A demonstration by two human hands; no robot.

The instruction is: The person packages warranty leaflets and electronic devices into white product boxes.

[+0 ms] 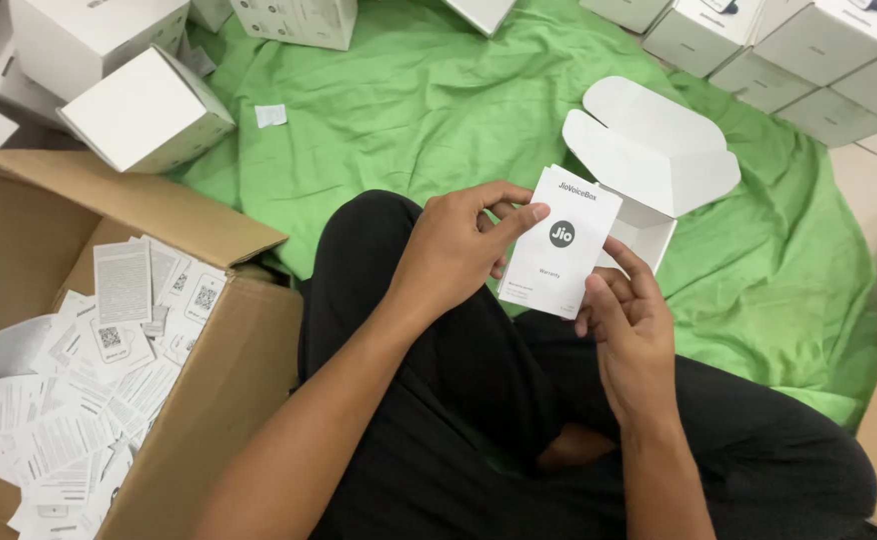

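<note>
A green cloth (439, 110) covers the floor. Left of it stands a cardboard carton (209, 400) holding paper leaflets (89, 380). Closed white boxes (149, 110) ring the cloth's far edge.

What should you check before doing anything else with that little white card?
1. Left hand grips the card: ok, fingers on its top edge.
2. Right hand supports the card: ok, fingers at its lower right corner.
3. Small white box open: ok, lid flaps stand up.
4. Box inside empty: cannot tell, the card hides it.
5. Cardboard box within reach: ok, beside the left knee, open, holding loose papers.
6. Card unbent: ok, looks flat.
</note>
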